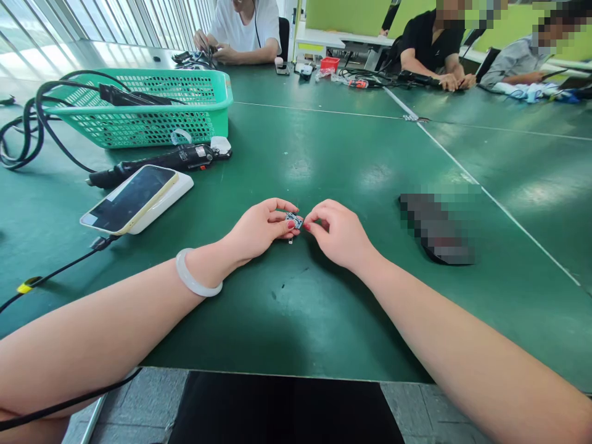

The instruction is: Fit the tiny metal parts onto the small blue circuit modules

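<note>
In what seems a fine-handling step, the left hand [254, 233] is gripping a small board-like piece [294, 219] over the surface [287, 320], the right hand [340, 234] is pinching beside it, contents unclear, and steadiness is probably mattering next.

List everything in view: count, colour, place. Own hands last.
small part: 1, blue-grey, front centre, held
table: 1 jointed surface, green, across view
basket: 1, turquoise, back left
black item: 1, black, in basket
black tool: 1, black, before basket
phone: 1, dark screen, yellowish edge, left
white block: 1, white, under phone
cables: several, black, left
blurred object: 1, dark, right
red container: 1, red, far side
co-workers: at least 3, white, black, grey tops, far side
bracelet: 1, whitish, left wrist
left hand: 1, red nail, holding small part
right hand: 1, red nail, beside small part, contact unclear
</note>
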The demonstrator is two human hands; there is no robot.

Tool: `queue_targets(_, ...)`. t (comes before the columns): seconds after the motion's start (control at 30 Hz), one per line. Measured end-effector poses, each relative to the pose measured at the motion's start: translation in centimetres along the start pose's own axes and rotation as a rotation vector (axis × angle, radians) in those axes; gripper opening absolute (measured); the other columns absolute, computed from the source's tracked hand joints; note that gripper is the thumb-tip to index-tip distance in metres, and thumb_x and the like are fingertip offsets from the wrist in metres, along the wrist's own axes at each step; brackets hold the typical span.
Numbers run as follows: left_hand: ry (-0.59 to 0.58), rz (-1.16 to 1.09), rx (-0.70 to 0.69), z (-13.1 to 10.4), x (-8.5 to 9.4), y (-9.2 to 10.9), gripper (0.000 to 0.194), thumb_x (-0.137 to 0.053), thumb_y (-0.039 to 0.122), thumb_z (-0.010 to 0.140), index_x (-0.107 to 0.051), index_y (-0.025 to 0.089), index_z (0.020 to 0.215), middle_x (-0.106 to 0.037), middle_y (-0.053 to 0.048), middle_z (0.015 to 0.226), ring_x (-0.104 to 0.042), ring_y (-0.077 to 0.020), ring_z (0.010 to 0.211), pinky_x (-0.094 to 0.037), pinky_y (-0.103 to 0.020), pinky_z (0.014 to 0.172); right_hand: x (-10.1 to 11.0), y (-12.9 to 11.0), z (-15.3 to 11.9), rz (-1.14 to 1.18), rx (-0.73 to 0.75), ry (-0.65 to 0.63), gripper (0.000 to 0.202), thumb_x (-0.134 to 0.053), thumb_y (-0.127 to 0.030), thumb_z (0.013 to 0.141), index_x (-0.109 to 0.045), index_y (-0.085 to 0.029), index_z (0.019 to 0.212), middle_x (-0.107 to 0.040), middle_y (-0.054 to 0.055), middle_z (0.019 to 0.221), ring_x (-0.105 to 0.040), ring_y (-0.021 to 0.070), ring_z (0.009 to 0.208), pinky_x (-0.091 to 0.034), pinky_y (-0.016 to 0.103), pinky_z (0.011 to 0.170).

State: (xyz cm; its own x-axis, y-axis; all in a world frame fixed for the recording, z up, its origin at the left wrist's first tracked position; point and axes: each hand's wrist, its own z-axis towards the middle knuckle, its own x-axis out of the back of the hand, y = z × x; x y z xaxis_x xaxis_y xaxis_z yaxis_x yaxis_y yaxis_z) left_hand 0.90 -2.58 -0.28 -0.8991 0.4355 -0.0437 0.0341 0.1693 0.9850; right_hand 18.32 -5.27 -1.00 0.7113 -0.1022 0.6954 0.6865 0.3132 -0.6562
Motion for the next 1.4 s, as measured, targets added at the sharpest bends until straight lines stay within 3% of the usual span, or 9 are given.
queue_targets(0.13,-0.031,0.071,-0.064,-0.2,-0.3,0.0,0.020,-0.062,0.014,0.079,-0.058,0.015,0.099,-0.069,-0.003,0.080,-0.065,-0.0116,0.074,-0.052,-0.030,0.075,0.7,-1.0,-0.2,0.469,-0.312,0.041,0.018,-0.066,-0.035,0.073,-0.068,-0.018,0.075,-0.061,0.000,0.068,-0.045,0.0102,0.058,-0.037,0.028,0.058)
queue_targets(0.2,-0.035,0.117,-0.109,-0.3,-0.4,0.0,0.021,-0.066,0.016,0.075,-0.059,0.015,0.095,-0.068,-0.002,0.079,-0.063,-0.0109,0.072,-0.052,-0.029,0.073,0.8,-1.4,-0.3,0.599,-0.389,0.022,0.023,-0.070,-0.040,0.068,-0.069,-0.018,0.075,-0.063,0.000,0.067,-0.045,0.0095,0.058,-0.035,0.028,0.057)
queue_targets(0.53,-0.027,0.175,-0.158,-0.4,-0.4,0.1,0.022,-0.070,0.016,0.070,-0.058,0.015,0.089,-0.068,-0.001,0.078,-0.064,-0.0105,0.069,-0.051,-0.028,0.072,0.0,-1.3,-0.6,0.613,-0.398,0.053,0.027,-0.076,-0.043,0.063,-0.070,-0.018,0.072,-0.064,0.001,0.071,-0.047,0.0100,0.061,-0.036,0.027,0.058)
queue_targets(0.67,-0.041,0.097,-0.128,-0.4,-0.6,0.0,0.022,-0.071,0.014,0.070,-0.059,0.015,0.088,-0.069,-0.002,0.079,-0.065,-0.0115,0.073,-0.051,-0.027,0.071,0.0,-1.3,-0.4,0.607,-0.376,0.106,0.032,-0.074,-0.049,0.065,-0.067,-0.018,0.070,-0.058,-0.001,0.062,-0.040,0.0080,0.053,-0.032,0.026,0.051)
queue_targets(0.77,-0.019,-0.124,-0.067,-0.1,-0.5,0.0,0.021,-0.069,0.013,0.074,-0.059,0.015,0.091,-0.070,-0.003,0.084,-0.066,-0.0119,0.077,-0.052,-0.026,0.071,0.5,-0.6,-0.2,0.496,-0.358,0.150,0.034,-0.065,-0.052,0.073,-0.066,-0.018,0.069,-0.048,-0.004,0.053,-0.034,0.0078,0.048,-0.028,0.026,0.048)
queue_targets(0.9,0.072,-0.382,-0.032,0.3,0.1,0.0,0.012,-0.061,0.013,0.082,-0.059,0.015,0.094,-0.070,-0.004,0.096,-0.067,-0.0086,0.079,-0.052,-0.022,0.078,1.0,0.7,-0.2,0.041,-0.226,0.072,0.014,-0.066,-0.034,0.075,-0.070,-0.021,0.074,-0.060,0.000,0.069,-0.048,0.0123,0.060,-0.037,0.029,0.058)
queue_targets(1.13,0.076,-0.274,0.010,0.2,-0.1,-0.3,0.014,-0.060,0.010,0.082,-0.059,0.014,0.095,-0.070,-0.005,0.092,-0.068,-0.0104,0.077,-0.053,-0.026,0.079,0.4,0.7,0.0,-0.244,-0.138,-0.045,0.010,-0.064,-0.029,0.079,-0.071,-0.022,0.078,-0.065,0.003,0.083,-0.056,0.0164,0.074,-0.042,0.032,0.066)
queue_targets(1.27,0.047,-0.219,0.026,0.0,-0.2,-0.1,0.014,-0.060,0.011,0.083,-0.058,0.014,0.096,-0.070,-0.005,0.090,-0.067,-0.0115,0.079,-0.053,-0.028,0.080,0.5,0.9,0.0,-0.247,-0.097,-0.071,0.015,-0.058,-0.018,0.081,-0.072,-0.023,0.081,-0.066,0.002,0.082,-0.057,0.0155,0.076,-0.042,0.030,0.067)
queue_targets(1.4,0.041,-0.197,0.032,0.0,-0.1,-0.1,0.014,-0.059,0.012,0.083,-0.057,0.013,0.097,-0.070,-0.006,0.091,-0.067,-0.0118,0.080,-0.053,-0.028,0.079,0.7,1.3,0.0,-0.218,-0.066,-0.055,0.016,-0.057,-0.017,0.081,-0.072,-0.023,0.084,-0.066,0.001,0.081,-0.057,0.0150,0.075,-0.043,0.030,0.068)
